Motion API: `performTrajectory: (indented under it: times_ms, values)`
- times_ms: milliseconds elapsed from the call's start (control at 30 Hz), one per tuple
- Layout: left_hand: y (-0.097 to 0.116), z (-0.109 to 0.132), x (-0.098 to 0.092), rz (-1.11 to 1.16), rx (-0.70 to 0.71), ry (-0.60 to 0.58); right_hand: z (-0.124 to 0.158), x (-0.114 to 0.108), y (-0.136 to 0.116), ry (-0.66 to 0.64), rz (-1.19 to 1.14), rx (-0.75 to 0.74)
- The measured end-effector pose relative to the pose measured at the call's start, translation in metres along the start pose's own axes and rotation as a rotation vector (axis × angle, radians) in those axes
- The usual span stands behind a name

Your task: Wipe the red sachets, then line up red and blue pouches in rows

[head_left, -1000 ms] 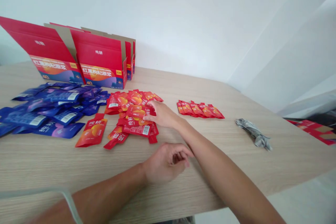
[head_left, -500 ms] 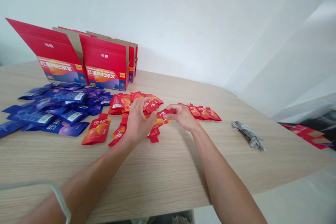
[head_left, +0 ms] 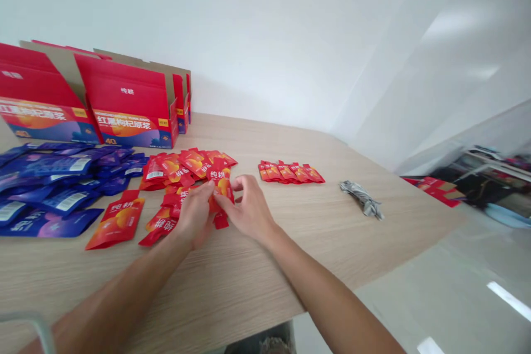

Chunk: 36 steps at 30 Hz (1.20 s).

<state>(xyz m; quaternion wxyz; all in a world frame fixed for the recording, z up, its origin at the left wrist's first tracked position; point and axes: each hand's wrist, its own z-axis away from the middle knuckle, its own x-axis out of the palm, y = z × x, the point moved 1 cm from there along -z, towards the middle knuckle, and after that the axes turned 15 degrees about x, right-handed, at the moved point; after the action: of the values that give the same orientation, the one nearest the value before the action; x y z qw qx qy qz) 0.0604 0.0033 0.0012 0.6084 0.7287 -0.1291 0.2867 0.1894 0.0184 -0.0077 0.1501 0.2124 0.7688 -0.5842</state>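
Both hands meet at the near edge of a loose pile of red sachets [head_left: 182, 168] on the wooden table [head_left: 257, 265]. My left hand [head_left: 194, 217] and my right hand [head_left: 249, 211] pinch the same upright red sachet [head_left: 219, 180] between their fingertips, just above the pile. A single red sachet [head_left: 116, 222] lies flat to the left of my left hand. Farther right, a neat row of red sachets [head_left: 290, 172] lies side by side.
A spread of blue sachets [head_left: 53, 188] covers the left of the table. Open red cartons [head_left: 124, 105] stand along the back left by the wall. A crumpled grey wrapper [head_left: 362, 199] lies right of the row. The table edge runs diagonally at the right.
My right hand took a red sachet from the pile and my left hand came up from the near table. Both now hold one sachet upright. The camera has turned right.
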Motion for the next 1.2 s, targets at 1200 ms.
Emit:
performTrajectory:
  times_ms: [1200]
  values:
    - [-0.042,0.046,-0.014,-0.662,0.39,-1.011,-0.167,-0.241,0.179,0.33,0.86,0.769]
